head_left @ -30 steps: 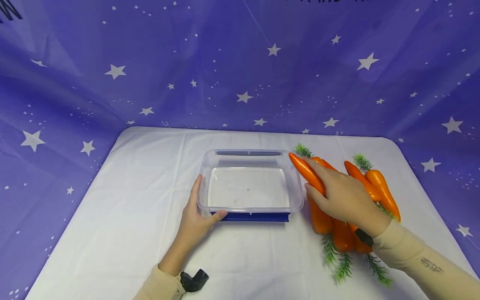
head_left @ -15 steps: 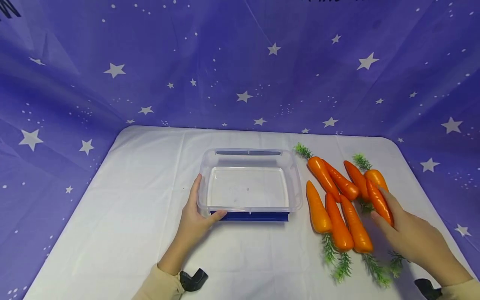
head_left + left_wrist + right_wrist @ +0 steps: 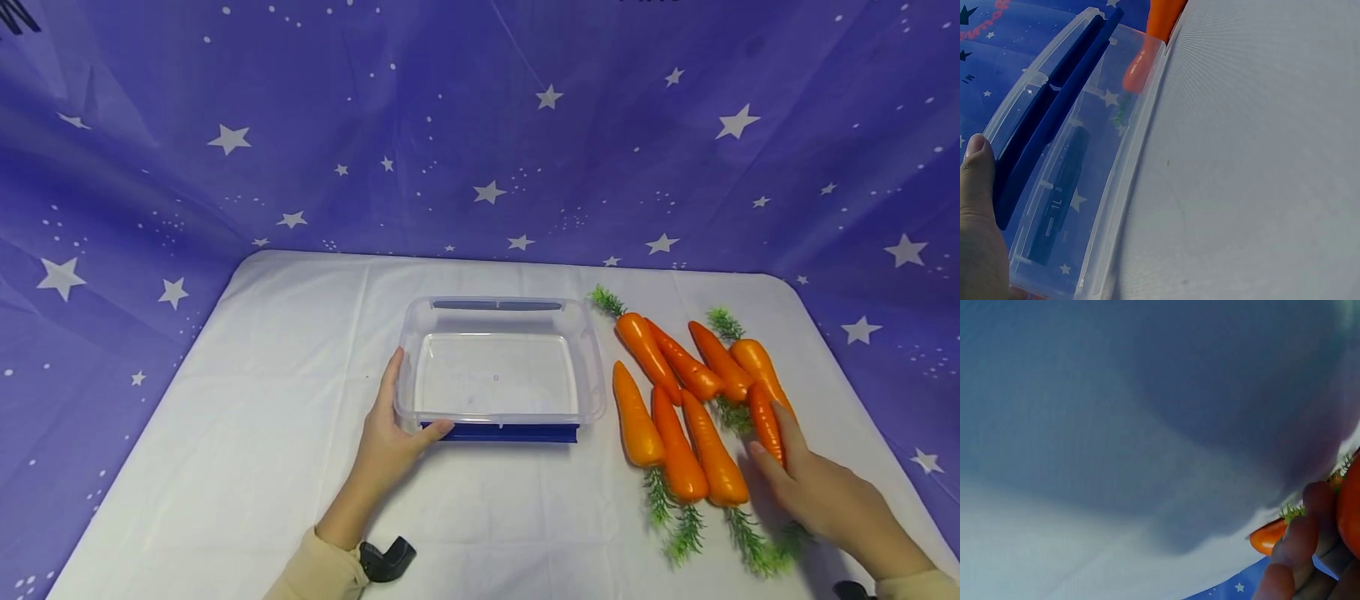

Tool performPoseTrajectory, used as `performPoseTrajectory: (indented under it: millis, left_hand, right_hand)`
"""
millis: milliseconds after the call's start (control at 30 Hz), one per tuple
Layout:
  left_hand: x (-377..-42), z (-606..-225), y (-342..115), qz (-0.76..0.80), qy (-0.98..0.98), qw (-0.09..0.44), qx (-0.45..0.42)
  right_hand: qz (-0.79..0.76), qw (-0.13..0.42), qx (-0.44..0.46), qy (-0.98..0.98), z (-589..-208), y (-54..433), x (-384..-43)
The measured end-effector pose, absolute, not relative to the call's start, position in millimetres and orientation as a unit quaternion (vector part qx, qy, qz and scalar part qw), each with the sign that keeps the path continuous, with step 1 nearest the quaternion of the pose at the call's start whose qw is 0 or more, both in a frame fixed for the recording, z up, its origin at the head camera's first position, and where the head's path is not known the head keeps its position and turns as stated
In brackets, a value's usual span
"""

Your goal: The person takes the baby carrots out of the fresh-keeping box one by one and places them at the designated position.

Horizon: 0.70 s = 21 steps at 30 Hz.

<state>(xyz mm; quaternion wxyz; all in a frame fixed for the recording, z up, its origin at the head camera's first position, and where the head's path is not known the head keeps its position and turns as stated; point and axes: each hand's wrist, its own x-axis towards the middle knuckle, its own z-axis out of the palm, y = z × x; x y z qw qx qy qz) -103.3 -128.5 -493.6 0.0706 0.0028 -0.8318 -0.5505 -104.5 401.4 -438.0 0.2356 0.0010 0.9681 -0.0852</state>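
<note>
My left hand (image 3: 386, 454) holds the near left corner of a clear plastic food container (image 3: 592, 367), thumb on its front rim above the blue clip (image 3: 517, 433) and fingers along its left side. No lid covers it, and its inside is bare. In the left wrist view the thumb (image 3: 979, 187) lies by the raised blue clip. On the right, my right hand (image 3: 836, 496) grips an orange carrot (image 3: 767, 425) between thumb and fingers, low beside the other carrots. The right wrist view shows the curled fingers (image 3: 1294, 540) against this carrot (image 3: 1350, 506).
Several carrots with green tops lie right of the container, the nearest being an orange one (image 3: 636, 417) close to its wall. Another carrot (image 3: 757, 362) lies at the far right. White cloth (image 3: 247, 433) covers the table, and a blue star-patterned backdrop (image 3: 480, 150) surrounds it.
My right hand has carried the carrot from beside the container's right rim to the right and toward me, then slightly lower. The left hand and the container have stayed put.
</note>
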Motion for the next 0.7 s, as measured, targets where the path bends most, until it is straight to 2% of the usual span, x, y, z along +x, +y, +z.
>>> performPoseTrajectory:
  millis: [700]
  left_hand:
    - [-102.7, -493.0, -128.8, -0.548, -0.834, 0.069, 0.001]
  right_hand:
    - [-0.078, 0.324, -0.007, 0.943, -447.4, 398.9, -99.6]
